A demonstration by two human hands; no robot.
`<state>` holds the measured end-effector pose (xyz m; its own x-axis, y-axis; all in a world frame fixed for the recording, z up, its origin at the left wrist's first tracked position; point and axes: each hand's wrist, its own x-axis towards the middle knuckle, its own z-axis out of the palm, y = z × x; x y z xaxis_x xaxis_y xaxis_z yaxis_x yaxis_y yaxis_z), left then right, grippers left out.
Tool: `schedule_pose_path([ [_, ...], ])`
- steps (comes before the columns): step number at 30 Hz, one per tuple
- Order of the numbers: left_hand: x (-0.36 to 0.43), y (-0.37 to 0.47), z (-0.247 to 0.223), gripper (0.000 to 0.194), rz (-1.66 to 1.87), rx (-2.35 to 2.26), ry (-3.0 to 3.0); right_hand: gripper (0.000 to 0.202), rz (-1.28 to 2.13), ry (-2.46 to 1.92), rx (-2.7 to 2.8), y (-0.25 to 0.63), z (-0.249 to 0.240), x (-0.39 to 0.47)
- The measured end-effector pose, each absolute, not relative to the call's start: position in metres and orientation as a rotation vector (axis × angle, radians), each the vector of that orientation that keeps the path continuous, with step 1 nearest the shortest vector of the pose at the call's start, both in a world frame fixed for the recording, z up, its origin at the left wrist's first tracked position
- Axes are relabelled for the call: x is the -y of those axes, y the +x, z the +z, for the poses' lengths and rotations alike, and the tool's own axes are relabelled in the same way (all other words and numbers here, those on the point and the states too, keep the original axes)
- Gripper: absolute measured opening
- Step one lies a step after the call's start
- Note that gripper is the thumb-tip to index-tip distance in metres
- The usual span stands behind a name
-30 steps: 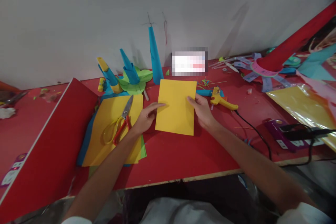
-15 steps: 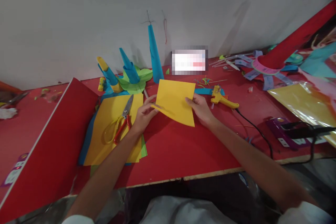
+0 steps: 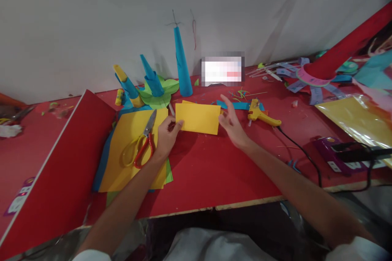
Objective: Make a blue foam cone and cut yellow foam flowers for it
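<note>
My left hand (image 3: 167, 134) pinches the left end of a folded yellow paper sheet (image 3: 198, 119), with the thumb on its front. The sheet is held just above the red tabletop, its two layers slightly offset along the top. At its right edge is my right hand (image 3: 233, 128), fingers apart, the thumb by the paper; whether it touches is hard to make out. Left of my left hand, scissors (image 3: 145, 140) with one yellow and one red handle lie on a stack of yellow sheets (image 3: 118, 151). A yellow glue gun (image 3: 262, 115) lies right of my right hand.
A tall blue paper cone (image 3: 183, 65) stands near the wall, with smaller rolled cones and a green paper leaf shape (image 3: 163, 100) to its left. A red board (image 3: 61, 171) leans at left. A purple power strip (image 3: 337, 155) and the gun's cord (image 3: 301, 149) lie at right.
The yellow sheet has gone from a bent, partly open shape to a flatter folded rectangle. My right hand has loosened, its fingers spreading at the edge. My left thumb now presses the front.
</note>
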<state>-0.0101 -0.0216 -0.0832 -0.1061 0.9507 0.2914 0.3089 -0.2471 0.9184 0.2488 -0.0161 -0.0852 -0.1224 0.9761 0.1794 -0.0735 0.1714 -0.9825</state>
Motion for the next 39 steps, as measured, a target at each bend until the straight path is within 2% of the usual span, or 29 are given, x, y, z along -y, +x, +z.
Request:
schedule_pose_path([
  [6, 0.027, -0.001, -0.079, 0.034, 1.214, -1.139, 1.658, 0.080, 1.004, -0.992, 1.441, 0.251, -0.087, 0.009],
  [9, 0.028, 0.000, -0.078, 0.044, 1.139, -1.097, 1.577, 0.072, 1.039, -0.945, 1.533, 0.254, -0.086, 0.009],
  [13, 0.027, -0.003, -0.082, 0.047, 1.153, -1.203, 1.498, 0.069, 1.114, -0.980, 1.446, 0.250, -0.086, 0.013],
  [18, 0.026, -0.004, -0.087, 0.046, 1.215, -1.250, 1.509, 0.045, 1.247, -1.098, 1.240, 0.244, -0.098, 0.012],
  [21, 0.026, -0.002, -0.086, 0.047, 1.194, -1.193, 1.496, 0.039, 1.195, -1.116, 1.305, 0.246, -0.103, 0.009],
  [31, 0.028, -0.001, -0.077, 0.048, 1.243, -1.223, 1.471, 0.041, 1.001, -1.102, 1.571, 0.252, -0.091, 0.010],
  [39, 0.025, -0.006, -0.079, 0.053, 1.385, -1.307, 1.305, 0.059, 1.269, -1.057, 1.253, 0.248, -0.089, 0.011],
])
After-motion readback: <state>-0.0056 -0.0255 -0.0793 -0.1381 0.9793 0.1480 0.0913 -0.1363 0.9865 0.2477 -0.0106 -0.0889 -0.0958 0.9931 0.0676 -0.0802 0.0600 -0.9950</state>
